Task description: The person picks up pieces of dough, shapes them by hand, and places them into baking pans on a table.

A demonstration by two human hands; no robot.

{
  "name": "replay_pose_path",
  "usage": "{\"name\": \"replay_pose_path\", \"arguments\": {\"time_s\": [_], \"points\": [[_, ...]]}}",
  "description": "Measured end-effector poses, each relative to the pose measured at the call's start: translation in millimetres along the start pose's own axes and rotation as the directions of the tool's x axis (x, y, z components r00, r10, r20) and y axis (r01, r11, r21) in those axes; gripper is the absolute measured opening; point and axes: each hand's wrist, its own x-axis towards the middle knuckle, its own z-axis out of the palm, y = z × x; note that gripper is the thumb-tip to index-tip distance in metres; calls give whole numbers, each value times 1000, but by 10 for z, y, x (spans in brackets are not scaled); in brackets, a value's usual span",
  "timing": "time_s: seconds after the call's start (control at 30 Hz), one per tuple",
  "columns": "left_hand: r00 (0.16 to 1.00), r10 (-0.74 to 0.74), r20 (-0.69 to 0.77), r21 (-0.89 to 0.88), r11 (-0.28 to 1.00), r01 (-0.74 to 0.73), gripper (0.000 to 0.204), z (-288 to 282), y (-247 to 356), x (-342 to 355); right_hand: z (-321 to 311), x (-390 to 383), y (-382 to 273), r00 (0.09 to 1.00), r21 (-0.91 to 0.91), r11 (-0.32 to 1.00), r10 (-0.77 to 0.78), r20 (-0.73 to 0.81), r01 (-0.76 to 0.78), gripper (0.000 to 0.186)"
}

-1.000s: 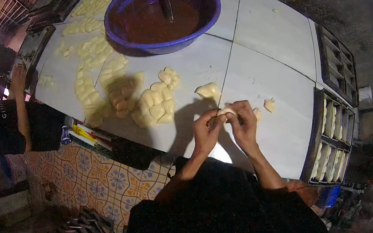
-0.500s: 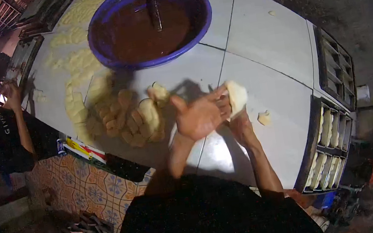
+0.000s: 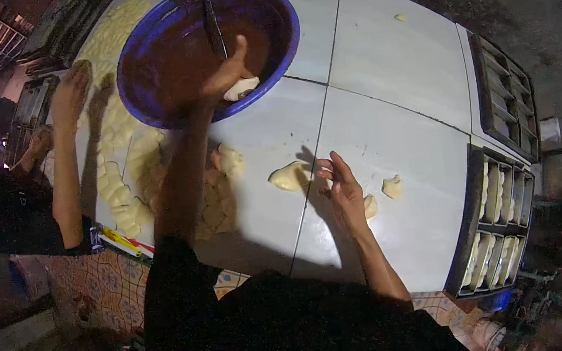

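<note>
My left hand (image 3: 227, 75) reaches over the near right rim of a blue basin (image 3: 139, 113) of brown filling (image 3: 178, 59). Its thumb points up, and its fingers close on a small whitish piece (image 3: 242, 89) with a dark underside; its kind is unclear. My right hand (image 3: 344, 191) hovers over the table, fingers apart, holding nothing. Beside its fingertips lies a flattened piece of dough (image 3: 287, 177). Another dough piece (image 3: 371, 206) is partly hidden behind this hand, and a small scrap (image 3: 392, 187) sits to its right.
Many dough pieces (image 3: 118, 194) cover the table's left side. A co-worker's arm (image 3: 65, 158) reaches over them. A dark stick (image 3: 212, 21) stands in the basin. Along the right edge are a divided tray with dough strips (image 3: 485, 231) and another divided tray (image 3: 504, 96).
My left hand has moved from beside my right hand up to the basin. My right hand no longer holds the dough piece and has opened. The co-worker's arm has reached across the dough.
</note>
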Motion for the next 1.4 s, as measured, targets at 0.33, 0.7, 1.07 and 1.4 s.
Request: {"name": "replay_pose_path", "arguments": {"time_s": [0.33, 0.7, 1.07, 1.4], "points": [[992, 96, 82, -927, 372, 41, 80, 1807, -169, -1668, 197, -98, -240, 911, 421, 868, 367, -189, -263, 25], [895, 371, -248, -340, 832, -439, 31, 2557, -642, -2199, -7, -784, -211, 935, -680, 704, -345, -75, 205, 18], [982, 112, -149, -753, 631, -186, 33, 2916, -748, -2392, -15, -1137, -346, 971, -655, 734, -239, -1, 180, 18], [834, 484, -263, -598, 597, -535, 36, 2898, -712, -2532, -316, -1264, -466, 883, -238, 886, 440, 161, -398, 41]]}}
